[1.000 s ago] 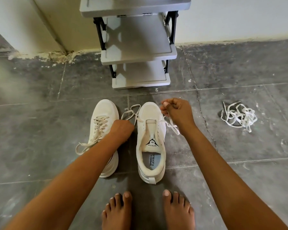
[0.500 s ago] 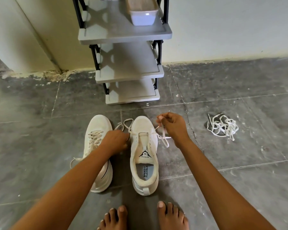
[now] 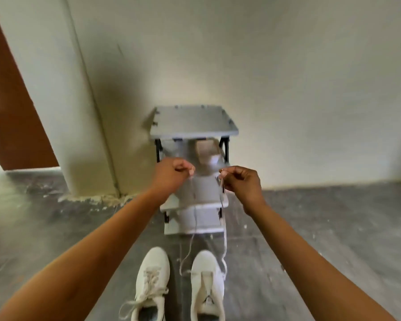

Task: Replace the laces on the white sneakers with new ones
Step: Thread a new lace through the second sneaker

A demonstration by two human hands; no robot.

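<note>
Both hands have come up off the shoes since 1 s ago and the view has tipped up. The lace [image 3: 225, 244] is now drawn into two long strands. Left hand [image 3: 171, 174] pinches one end, right hand [image 3: 241, 181] pinches the other, fingers curled. The hands are level, apart, in front of the rack [image 3: 192, 125].

Both strands drop to the toe end of the right shoe [image 3: 207, 281], the left strand slacker. Right shoe sits on the floor [image 3: 310, 228] at bottom centre, long axis running away from the person, toe toward the rack, heel cut by the frame edge. Left shoe [image 3: 152, 281] lies parallel just beside it, narrow gap between, laced, with loose ends trailing left.

Rack stands just past the toes, against the wall [image 3: 287, 89], with a tub [image 3: 206, 150] on its second shelf. Pillar [image 3: 79, 112] is to its left. Open floor on both sides of the shoes.
</note>
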